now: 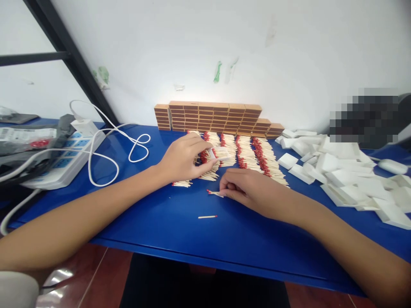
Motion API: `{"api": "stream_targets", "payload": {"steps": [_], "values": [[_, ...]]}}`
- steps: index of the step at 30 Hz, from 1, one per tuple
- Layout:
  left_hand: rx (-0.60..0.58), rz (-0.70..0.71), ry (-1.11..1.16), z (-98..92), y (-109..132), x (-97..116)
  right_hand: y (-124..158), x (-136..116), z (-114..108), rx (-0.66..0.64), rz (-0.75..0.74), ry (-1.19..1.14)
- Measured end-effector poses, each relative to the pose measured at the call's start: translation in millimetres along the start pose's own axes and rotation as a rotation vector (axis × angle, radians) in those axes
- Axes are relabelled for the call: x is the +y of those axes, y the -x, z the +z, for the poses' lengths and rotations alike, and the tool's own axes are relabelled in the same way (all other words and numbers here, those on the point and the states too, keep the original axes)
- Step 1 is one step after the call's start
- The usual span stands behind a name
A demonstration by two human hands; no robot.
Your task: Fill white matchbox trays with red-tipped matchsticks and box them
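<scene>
My left hand (188,158) grips a small white matchbox tray (221,153) between thumb and fingers, tilted above the rows of matches, with some matches lying in it. Lower and to the right, my right hand (239,186) is closed in a pinch on a few red-tipped matches (214,193), just over the blue table. Rows of loose matches (247,153) lie behind both hands, their red heads mostly towards the left. One single match (207,217) rests by itself nearer the front edge.
Brown matchboxes (212,117) are stacked against the wall. A heap of white trays (346,171) covers the right of the blue table (180,239). At the left are a power strip (69,158), a looped white cable (107,128) and plastic packages (28,137).
</scene>
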State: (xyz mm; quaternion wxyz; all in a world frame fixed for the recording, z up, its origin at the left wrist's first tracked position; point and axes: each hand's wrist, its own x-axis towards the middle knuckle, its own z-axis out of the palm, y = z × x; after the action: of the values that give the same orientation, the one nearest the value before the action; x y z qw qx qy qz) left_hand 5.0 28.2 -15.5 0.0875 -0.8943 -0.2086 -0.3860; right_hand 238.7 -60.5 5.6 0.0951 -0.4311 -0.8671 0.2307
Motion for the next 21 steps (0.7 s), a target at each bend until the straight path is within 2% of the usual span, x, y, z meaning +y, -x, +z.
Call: {"api": "stream_targets", "payload": {"steps": [14, 21], "values": [[-0.009, -0.002, 0.005, 0.7, -0.2, 1.0, 2.3, -11.5, 5.1, 0.042, 0.046, 0.047], [-0.025, -0.013, -0.004, 0.5, 0.4, 0.5, 2.4, -17.4, 3.5, -0.040, 0.086, 0.059]]}}
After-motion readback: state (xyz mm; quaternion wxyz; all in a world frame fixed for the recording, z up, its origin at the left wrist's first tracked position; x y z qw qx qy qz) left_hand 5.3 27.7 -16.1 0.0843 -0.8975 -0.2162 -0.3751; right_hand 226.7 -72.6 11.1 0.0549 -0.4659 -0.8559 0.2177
